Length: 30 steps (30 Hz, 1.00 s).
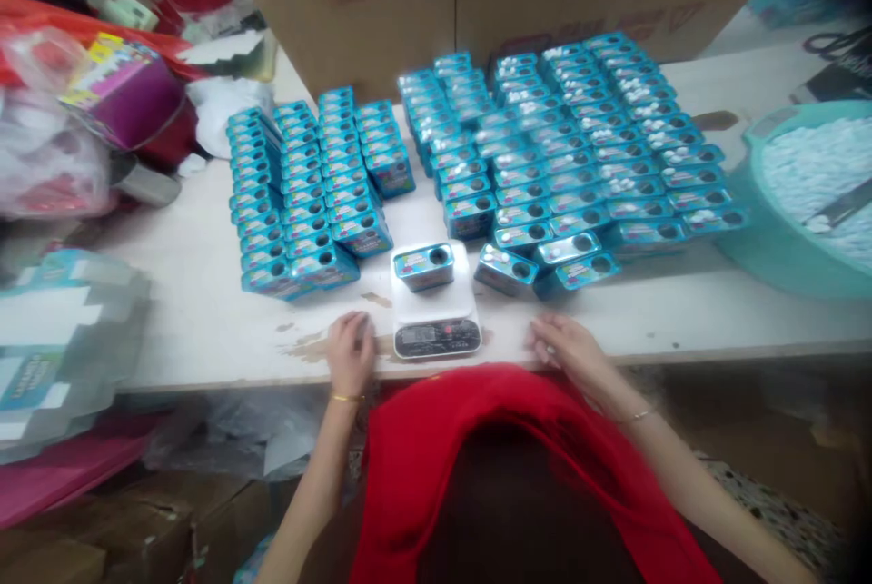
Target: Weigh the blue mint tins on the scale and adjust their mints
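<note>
A small blue tin (423, 271) sat on a white kitchen scale (436, 310), near the front edge of the desk (204, 339). The left hand (351, 350) rested on the desk just to the left of the scale, with its fingers bent in. The right hand (564, 348) was on the other side, a bit below some front tins (505, 270), and its fingers were bent too. I cannot tell if either hand held anything (the picture was quite blurry).

More tins stood in long rows behind the scale. The left rows (300, 212) were on one side, and the right rows (592, 139) had little white bits on many tops. A green tub (753, 230) full of white bits (810, 162) stood at the far right. A big cardboard box (381, 30) was at the back.
</note>
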Tool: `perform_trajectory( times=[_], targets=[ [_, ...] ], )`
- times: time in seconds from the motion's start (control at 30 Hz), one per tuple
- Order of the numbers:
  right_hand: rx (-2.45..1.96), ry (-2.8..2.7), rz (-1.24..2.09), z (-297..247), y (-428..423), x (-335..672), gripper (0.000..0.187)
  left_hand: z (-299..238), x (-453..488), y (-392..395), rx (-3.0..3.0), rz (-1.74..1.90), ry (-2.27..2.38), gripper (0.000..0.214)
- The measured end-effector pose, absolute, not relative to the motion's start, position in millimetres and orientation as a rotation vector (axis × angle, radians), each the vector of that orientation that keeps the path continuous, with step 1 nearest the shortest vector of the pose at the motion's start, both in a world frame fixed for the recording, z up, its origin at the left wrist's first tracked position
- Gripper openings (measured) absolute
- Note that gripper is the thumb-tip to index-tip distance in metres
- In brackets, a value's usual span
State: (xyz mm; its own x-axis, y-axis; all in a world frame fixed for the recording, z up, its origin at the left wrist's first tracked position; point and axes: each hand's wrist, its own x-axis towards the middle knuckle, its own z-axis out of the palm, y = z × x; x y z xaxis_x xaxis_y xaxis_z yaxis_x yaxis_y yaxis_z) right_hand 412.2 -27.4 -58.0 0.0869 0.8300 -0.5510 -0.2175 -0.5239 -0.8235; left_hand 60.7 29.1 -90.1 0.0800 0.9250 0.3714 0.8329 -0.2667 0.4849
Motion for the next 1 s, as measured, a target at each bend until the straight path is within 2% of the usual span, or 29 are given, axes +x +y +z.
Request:
perform_trajectory(
  times=[0.17,0.27,0.33,0.4,0.47,0.5,0.6,0.67,0.83,1.0],
  targets=[
    [-1.54,-0.646,1.551,-62.6,-26.7,411.0,0.048,-90.9,59.8,25.0,2.191,0.928,1.815,0.024],
    [-1.541,-0.65,1.542,-62.3,-26.6,409.8,0.048,-69.6,68.2,26.8,2.209,0.995,1.811,0.028],
    [-1.559,-0.669,1.547,-62.7,-26.4,408.2,0.048,-41.8,81.9,35.4,2.257,1.077,1.777,0.044],
    [-1.569,-0.7,1.56,-64.7,-25.7,406.2,0.049,-9.2,100.7,50.3,2.374,1.09,1.665,0.069],
    [-1.554,-0.735,1.566,-68.7,-24.8,404.7,0.051,20.7,120.5,70.1,2.554,0.936,1.5,0.086],
    [-1.545,-0.746,1.564,-71.5,-24.3,404.1,0.052,32.9,129.3,81.2,2.64,0.81,1.4,0.082],
    [-1.538,-0.754,1.538,-81.8,-23.6,403.4,0.057,56.6,145.8,116.8,2.757,0.405,1.146,0.041],
    [-1.538,-0.742,1.522,-88.6,-23.3,402.6,0.06,63.6,147.9,141.2,2.756,0.3,1.131,0.028],
    [-1.478,-0.708,1.53,-97.9,-22.0,399.7,0.061,58.2,139.5,209.6,2.781,0.333,1.435,0.033],
    [-1.451,-0.715,1.565,-101.8,-20.2,401.1,0.061,35.7,137.9,274.1,2.789,0.245,1.587,0.028]
  ],
)
